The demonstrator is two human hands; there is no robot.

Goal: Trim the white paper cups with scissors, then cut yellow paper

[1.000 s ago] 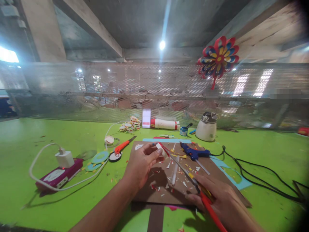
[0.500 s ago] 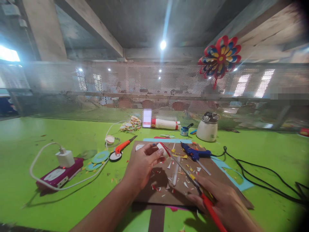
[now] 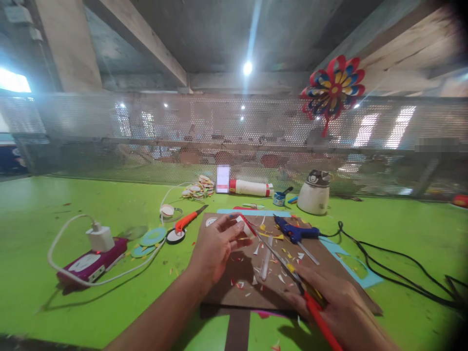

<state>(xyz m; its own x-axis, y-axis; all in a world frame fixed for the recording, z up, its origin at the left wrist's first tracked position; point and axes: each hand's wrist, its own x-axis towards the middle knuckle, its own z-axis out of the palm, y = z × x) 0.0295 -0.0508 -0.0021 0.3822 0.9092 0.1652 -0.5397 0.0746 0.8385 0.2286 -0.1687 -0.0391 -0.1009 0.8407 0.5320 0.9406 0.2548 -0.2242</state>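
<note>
My left hand (image 3: 219, 239) is closed on a small white paper piece (image 3: 243, 226) with a red edge, pinched between thumb and fingers above the brown board (image 3: 219, 292). A pair of red-handled scissors (image 3: 280, 261) is gripped in my right hand (image 3: 329, 297). Their long blades point up and left, with the tips at the red edge of the paper piece. Whether the blades touch it I cannot tell. Small white, red and yellow scraps lie scattered on the board, beside a clear stick (image 3: 266, 263).
A blue glue gun (image 3: 294, 231) rests on the board's right, its black cord running right. Left are an orange utility knife (image 3: 185, 222), a purple power strip (image 3: 91, 263) with a white charger, and light-blue rings (image 3: 152, 236). Behind stand a phone (image 3: 223, 179) and a white pot (image 3: 313, 197).
Both hands keep nearly the same place. The left thumb has shifted slightly up on the paper piece, which is turned a little. The view has moved very slightly.
</note>
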